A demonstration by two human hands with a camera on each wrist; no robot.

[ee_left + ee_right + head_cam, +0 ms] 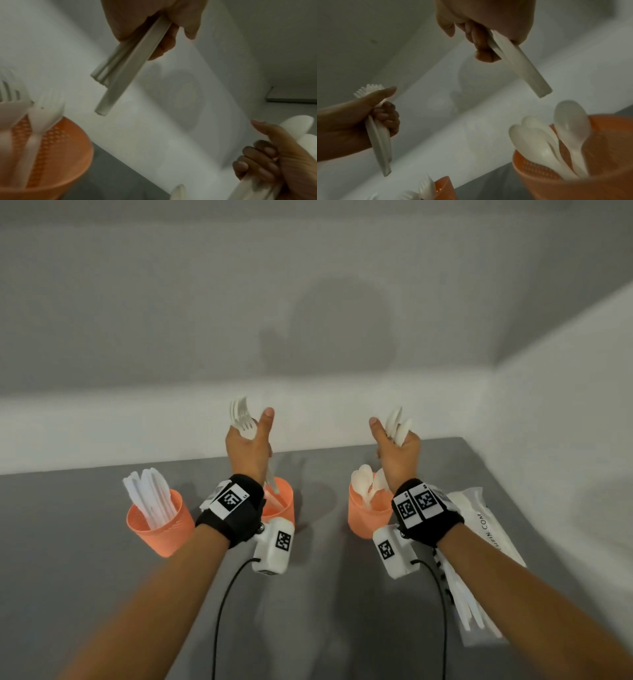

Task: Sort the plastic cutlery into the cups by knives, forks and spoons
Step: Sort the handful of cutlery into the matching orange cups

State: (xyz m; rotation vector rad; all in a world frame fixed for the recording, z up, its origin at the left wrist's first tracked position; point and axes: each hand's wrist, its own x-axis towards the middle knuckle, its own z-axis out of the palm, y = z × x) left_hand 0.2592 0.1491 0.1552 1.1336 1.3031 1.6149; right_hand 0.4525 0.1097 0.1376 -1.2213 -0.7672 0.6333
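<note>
Fingers of left hand [247,446] clutch forks [240,416]; right hand [397,448] clutches spoons [398,424]; plastic bag [479,529] lies beside right forearm.

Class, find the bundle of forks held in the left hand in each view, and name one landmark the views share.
Head: forks upper centre-left, tines up, above the middle cup.
Left wrist: only their handles, top centre, jutting below the fingers.
Right wrist: left edge, tines above the thumb.
Shared landmark: the grey shadow on the wall.

Left hand [154,20] gripping white handles [120,75], forks [42,121] in orange cup [65,169], right hand [278,159] clutching spoons [298,127]
</note>
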